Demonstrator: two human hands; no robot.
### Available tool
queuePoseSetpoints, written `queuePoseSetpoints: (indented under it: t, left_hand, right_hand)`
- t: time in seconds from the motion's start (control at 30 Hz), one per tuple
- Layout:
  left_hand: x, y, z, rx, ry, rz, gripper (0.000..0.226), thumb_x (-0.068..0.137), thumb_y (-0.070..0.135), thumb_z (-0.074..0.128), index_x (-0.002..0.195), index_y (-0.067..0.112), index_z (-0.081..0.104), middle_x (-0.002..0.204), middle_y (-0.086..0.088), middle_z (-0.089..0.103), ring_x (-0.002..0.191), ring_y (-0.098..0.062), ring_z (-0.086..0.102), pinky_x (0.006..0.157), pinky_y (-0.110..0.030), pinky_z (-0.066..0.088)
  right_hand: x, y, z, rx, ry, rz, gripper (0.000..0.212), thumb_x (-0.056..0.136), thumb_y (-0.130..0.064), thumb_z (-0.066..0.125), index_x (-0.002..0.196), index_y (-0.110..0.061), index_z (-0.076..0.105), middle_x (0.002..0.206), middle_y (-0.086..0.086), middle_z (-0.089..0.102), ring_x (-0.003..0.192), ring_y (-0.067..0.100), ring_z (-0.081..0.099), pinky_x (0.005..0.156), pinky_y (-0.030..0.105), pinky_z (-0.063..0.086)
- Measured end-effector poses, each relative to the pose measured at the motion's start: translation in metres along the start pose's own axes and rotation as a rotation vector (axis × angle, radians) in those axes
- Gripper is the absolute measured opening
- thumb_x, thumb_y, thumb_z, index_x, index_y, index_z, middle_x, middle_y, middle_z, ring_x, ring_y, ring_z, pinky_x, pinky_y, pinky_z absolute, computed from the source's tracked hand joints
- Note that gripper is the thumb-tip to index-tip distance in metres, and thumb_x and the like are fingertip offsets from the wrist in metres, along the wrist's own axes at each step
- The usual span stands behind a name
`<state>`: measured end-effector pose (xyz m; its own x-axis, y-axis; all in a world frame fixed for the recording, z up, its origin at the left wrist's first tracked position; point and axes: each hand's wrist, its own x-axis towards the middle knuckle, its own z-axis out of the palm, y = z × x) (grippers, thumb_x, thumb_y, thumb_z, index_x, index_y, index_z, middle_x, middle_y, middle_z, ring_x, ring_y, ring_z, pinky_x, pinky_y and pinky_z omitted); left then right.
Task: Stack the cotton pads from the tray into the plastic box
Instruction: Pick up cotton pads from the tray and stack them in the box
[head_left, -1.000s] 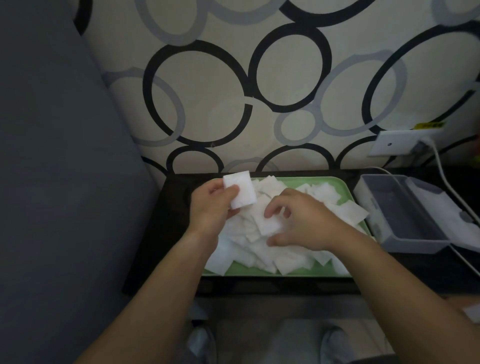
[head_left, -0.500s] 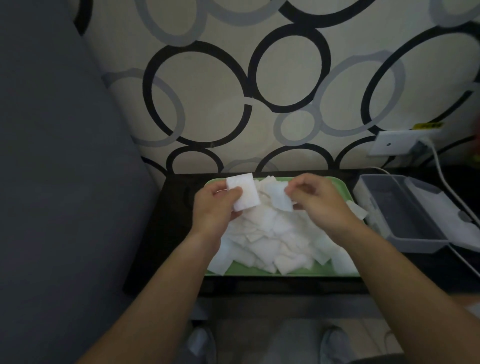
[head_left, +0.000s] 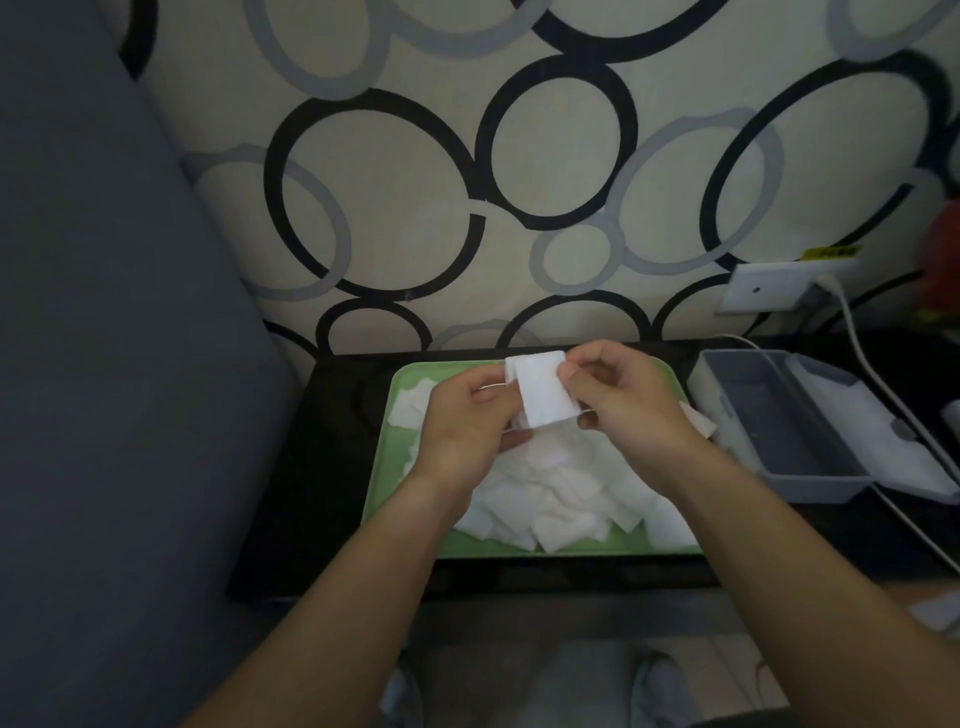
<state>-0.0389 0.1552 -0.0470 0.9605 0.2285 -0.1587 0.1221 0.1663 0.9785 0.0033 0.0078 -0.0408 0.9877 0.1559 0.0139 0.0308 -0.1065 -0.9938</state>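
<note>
I pinch small white square cotton pads (head_left: 543, 392) between my left hand (head_left: 467, 426) and right hand (head_left: 623, 400), upright, long axis near vertical, above the tray (head_left: 400, 415)

The held cotton pads (head_left: 543, 392) overlap, so their number is unclear.

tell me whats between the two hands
A small stack of cotton pads, pinched by the left hand and right hand above the tray, in the head view.
</note>
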Motion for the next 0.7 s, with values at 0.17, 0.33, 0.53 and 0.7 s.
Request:
queuePoseSetpoints:
  t: [0.17,0.33,0.53,0.7]
  left_hand:
    - [-0.001,-0.001,0.009,-0.007,-0.028,0.004,0.017,0.096,0.018,0.061,0.102,0.018,0.076,0.098,-0.006,0.077,0.091,-0.021,0.074,0.068,-0.025,0.057]
    - [0.0,-0.001,0.021,-0.034,-0.047,-0.027,0.025,0.1,0.032,0.056,0.109,0.018,0.074,0.102,-0.005,0.077,0.093,-0.02,0.075,0.07,-0.029,0.058]
    - [0.002,-0.009,0.04,0.03,-0.045,0.051,0.021,0.089,0.004,0.071,0.107,0.014,0.069,0.094,-0.002,0.078,0.086,-0.014,0.074,0.069,-0.026,0.059]
    - [0.002,-0.013,0.067,0.127,-0.142,0.157,0.022,0.086,0.011,0.076,0.108,0.015,0.072,0.103,-0.002,0.075,0.099,-0.016,0.071,0.068,-0.023,0.056]
  right_hand:
    - [0.0,0.005,-0.006,-0.061,0.064,-0.04,0.005,0.095,-0.015,0.062,0.093,-0.017,0.066,0.093,0.003,0.066,0.072,0.009,0.059,0.058,0.023,0.05]
    - [0.001,0.01,-0.015,-0.111,0.08,-0.075,0.003,0.094,-0.016,0.062,0.093,-0.018,0.065,0.093,0.0,0.064,0.075,0.012,0.061,0.061,0.025,0.051]
    - [-0.003,0.01,-0.036,-0.214,0.132,-0.109,0.025,0.091,-0.016,0.065,0.114,-0.027,0.061,0.109,-0.009,0.061,0.091,0.006,0.061,0.076,0.016,0.049]
    - [-0.002,-0.002,-0.079,-0.362,-0.156,-0.136,0.051,0.087,-0.017,0.07,0.132,-0.035,0.056,0.121,-0.015,0.06,0.108,0.0,0.058,0.086,0.018,0.045]
